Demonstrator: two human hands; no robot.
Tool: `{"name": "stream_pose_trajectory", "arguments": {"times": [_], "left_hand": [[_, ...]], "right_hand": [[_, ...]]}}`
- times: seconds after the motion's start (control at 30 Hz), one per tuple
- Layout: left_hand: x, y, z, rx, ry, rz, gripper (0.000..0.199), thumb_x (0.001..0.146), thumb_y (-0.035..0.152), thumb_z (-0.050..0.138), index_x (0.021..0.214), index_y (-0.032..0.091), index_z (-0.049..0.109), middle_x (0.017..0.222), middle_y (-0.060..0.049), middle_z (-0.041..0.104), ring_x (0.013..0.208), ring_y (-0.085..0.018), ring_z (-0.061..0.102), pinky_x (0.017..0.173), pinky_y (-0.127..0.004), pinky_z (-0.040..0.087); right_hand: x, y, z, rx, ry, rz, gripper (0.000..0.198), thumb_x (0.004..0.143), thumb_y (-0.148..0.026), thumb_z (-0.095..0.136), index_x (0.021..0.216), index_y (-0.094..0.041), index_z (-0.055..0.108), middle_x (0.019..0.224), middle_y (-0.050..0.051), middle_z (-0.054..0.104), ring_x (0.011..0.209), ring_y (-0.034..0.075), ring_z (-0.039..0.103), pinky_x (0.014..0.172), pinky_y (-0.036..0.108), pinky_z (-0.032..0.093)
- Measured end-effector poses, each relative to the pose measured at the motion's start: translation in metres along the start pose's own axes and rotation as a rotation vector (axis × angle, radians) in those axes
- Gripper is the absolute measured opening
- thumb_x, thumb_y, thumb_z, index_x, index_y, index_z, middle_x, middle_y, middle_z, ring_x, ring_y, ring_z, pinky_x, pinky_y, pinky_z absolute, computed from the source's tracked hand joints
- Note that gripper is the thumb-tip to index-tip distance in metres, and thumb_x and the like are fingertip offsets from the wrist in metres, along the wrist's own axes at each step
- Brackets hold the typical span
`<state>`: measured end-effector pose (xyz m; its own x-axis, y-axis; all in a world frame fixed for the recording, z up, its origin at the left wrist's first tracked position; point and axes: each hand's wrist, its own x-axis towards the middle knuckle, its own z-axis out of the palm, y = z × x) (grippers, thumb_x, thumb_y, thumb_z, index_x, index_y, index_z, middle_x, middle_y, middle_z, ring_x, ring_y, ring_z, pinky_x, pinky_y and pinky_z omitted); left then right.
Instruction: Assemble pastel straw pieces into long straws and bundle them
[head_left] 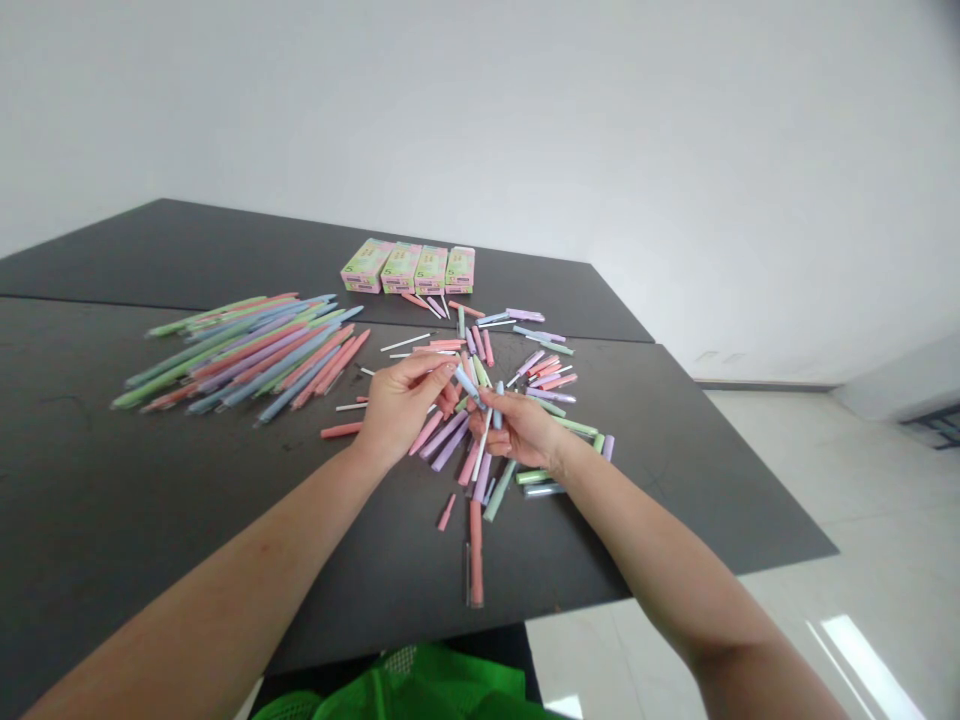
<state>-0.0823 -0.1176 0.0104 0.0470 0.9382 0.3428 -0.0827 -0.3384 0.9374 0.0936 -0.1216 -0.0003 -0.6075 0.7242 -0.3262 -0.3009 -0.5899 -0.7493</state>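
Note:
Both hands meet over a scatter of pastel pen parts on the dark table. My left hand (411, 400) pinches the upper end of a light blue pen part (466, 382), whose other end reaches my right fingers. A thin white pen refill (481, 446) slants down from my right hand (521, 428), which is closed around it. Another blue pen piece (499, 408) stands up between the right fingers. Beneath the hands lie purple pen barrels (450, 447), with a green barrel (501, 492) beside them. Nearer me are a pink barrel (476, 555) and a small pink tip piece (447, 512).
To the left lies a heap of whole pastel pens (247, 355). Several pink-and-green boxes (401, 268) stand in a row at the back. More refills and barrels (547, 370) lie right of the hands. The dark table (360, 580) has a seam across it; a white wall rises behind.

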Motion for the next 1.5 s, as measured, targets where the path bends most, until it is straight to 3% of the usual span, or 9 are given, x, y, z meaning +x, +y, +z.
{"name": "stream_pose_trajectory", "arguments": {"times": [0.27, 0.43, 0.6, 0.73, 0.97, 1.17, 1.27, 1.37, 1.5], "left_hand": [[-0.004, 0.009, 0.005, -0.011, -0.041, 0.015, 0.024, 0.08, 0.027, 0.067, 0.101, 0.017, 0.07, 0.108, -0.008, 0.066, 0.066, -0.011, 0.063, 0.051, -0.021, 0.053], [-0.006, 0.003, 0.007, -0.037, -0.023, 0.022, 0.022, 0.078, 0.02, 0.067, 0.1, 0.018, 0.064, 0.098, -0.005, 0.067, 0.072, -0.013, 0.067, 0.058, -0.021, 0.054], [-0.004, -0.001, 0.007, 0.043, -0.034, 0.051, 0.029, 0.076, 0.021, 0.069, 0.104, 0.018, 0.063, 0.102, -0.007, 0.069, 0.091, -0.019, 0.066, 0.078, -0.028, 0.054], [-0.002, 0.003, 0.005, 0.163, -0.125, 0.04, 0.014, 0.083, 0.028, 0.063, 0.089, 0.017, 0.07, 0.088, -0.005, 0.071, 0.084, -0.019, 0.065, 0.079, -0.028, 0.05], [0.001, 0.009, 0.0, 0.051, -0.078, -0.019, 0.02, 0.084, 0.037, 0.062, 0.09, 0.018, 0.069, 0.087, -0.005, 0.07, 0.087, -0.02, 0.063, 0.081, -0.028, 0.049], [0.001, 0.005, 0.002, 0.075, -0.229, -0.089, 0.026, 0.085, 0.039, 0.059, 0.073, 0.017, 0.067, 0.069, -0.002, 0.063, 0.065, -0.014, 0.058, 0.064, -0.023, 0.047], [0.0, -0.002, 0.003, 0.068, -0.261, -0.118, 0.025, 0.083, 0.041, 0.061, 0.079, 0.017, 0.068, 0.066, -0.001, 0.059, 0.06, -0.014, 0.055, 0.058, -0.023, 0.046], [-0.002, -0.005, 0.002, 0.093, -0.291, -0.141, 0.024, 0.083, 0.039, 0.061, 0.086, 0.017, 0.069, 0.061, 0.001, 0.054, 0.052, -0.012, 0.049, 0.05, -0.022, 0.041], [-0.003, -0.002, 0.003, 0.143, -0.319, -0.112, 0.019, 0.083, 0.033, 0.06, 0.078, 0.018, 0.069, 0.057, 0.001, 0.051, 0.049, -0.011, 0.044, 0.044, -0.02, 0.034]], "right_hand": [[0.0, -0.002, 0.0, 0.072, -0.089, -0.003, 0.024, 0.088, -0.038, 0.057, 0.084, -0.014, 0.054, 0.055, -0.004, 0.05, 0.039, 0.003, 0.024, 0.036, 0.014, 0.018], [0.0, -0.001, 0.001, 0.067, -0.108, -0.01, 0.024, 0.089, -0.039, 0.056, 0.087, -0.015, 0.055, 0.058, -0.003, 0.052, 0.04, 0.003, 0.024, 0.036, 0.015, 0.02], [-0.001, 0.0, 0.002, 0.027, -0.104, -0.005, 0.027, 0.088, -0.042, 0.058, 0.089, -0.015, 0.055, 0.06, -0.003, 0.054, 0.04, 0.003, 0.024, 0.036, 0.015, 0.02], [-0.002, 0.0, 0.003, -0.016, -0.061, -0.042, 0.027, 0.086, -0.042, 0.06, 0.09, -0.016, 0.055, 0.06, -0.002, 0.056, 0.04, 0.004, 0.029, 0.037, 0.016, 0.023], [-0.003, -0.011, -0.001, -0.037, 0.171, -0.34, 0.011, 0.08, -0.025, 0.06, 0.085, -0.015, 0.058, 0.062, 0.0, 0.06, 0.043, 0.007, 0.04, 0.041, 0.019, 0.033], [-0.012, -0.027, -0.004, -0.065, 0.338, -0.64, 0.008, 0.08, -0.024, 0.061, 0.084, -0.017, 0.06, 0.073, 0.003, 0.064, 0.053, 0.009, 0.05, 0.048, 0.022, 0.043], [-0.016, -0.031, -0.002, -0.079, 0.361, -0.786, 0.01, 0.084, -0.028, 0.06, 0.083, -0.018, 0.06, 0.078, 0.003, 0.064, 0.056, 0.009, 0.05, 0.05, 0.021, 0.043], [-0.018, -0.031, 0.002, -0.105, 0.362, -0.847, 0.01, 0.086, -0.028, 0.059, 0.083, -0.019, 0.059, 0.079, 0.003, 0.064, 0.057, 0.009, 0.05, 0.052, 0.022, 0.044], [-0.019, -0.03, 0.003, -0.148, 0.378, -0.848, 0.01, 0.086, -0.029, 0.058, 0.083, -0.019, 0.058, 0.079, 0.003, 0.064, 0.057, 0.01, 0.05, 0.053, 0.023, 0.044]]}}
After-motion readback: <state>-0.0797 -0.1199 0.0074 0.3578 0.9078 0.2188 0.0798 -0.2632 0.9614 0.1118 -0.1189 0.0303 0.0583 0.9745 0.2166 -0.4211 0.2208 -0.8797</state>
